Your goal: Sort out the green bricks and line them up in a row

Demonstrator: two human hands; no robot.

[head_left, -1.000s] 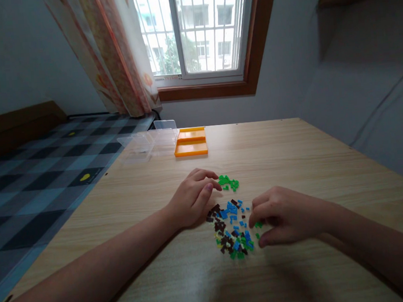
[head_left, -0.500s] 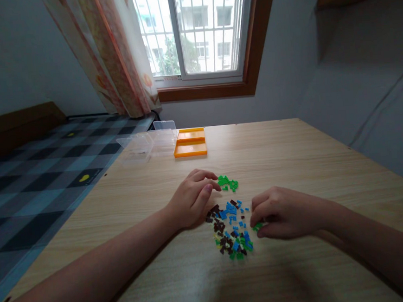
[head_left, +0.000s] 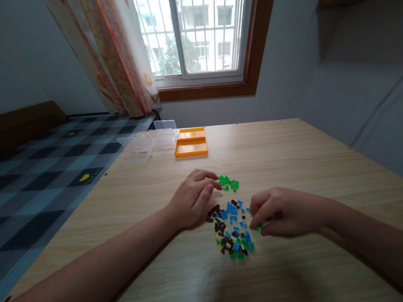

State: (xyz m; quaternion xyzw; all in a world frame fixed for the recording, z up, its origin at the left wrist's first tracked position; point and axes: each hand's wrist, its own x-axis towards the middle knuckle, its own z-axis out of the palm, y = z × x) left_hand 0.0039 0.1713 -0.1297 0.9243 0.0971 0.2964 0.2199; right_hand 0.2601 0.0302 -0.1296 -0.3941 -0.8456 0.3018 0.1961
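A heap of tiny mixed bricks [head_left: 233,230], blue, brown and green, lies on the wooden table [head_left: 293,162] between my hands. Beyond it sits a small separate cluster of green bricks [head_left: 229,182]. My left hand [head_left: 193,198] rests on the table with its fingers curled, the fingertips touching the edge of the green cluster. My right hand [head_left: 285,211] lies at the right side of the heap, thumb and fingers pinched on a small green brick [head_left: 258,228].
An orange tray [head_left: 190,142] stands at the back of the table, with a clear plastic box and lid [head_left: 148,143] to its left. A bed with a checked cover [head_left: 42,173] runs along the table's left edge. A window and curtain are behind.
My right hand's fingers have closed together on the green brick at the heap's right edge. My left hand has stayed where it was.
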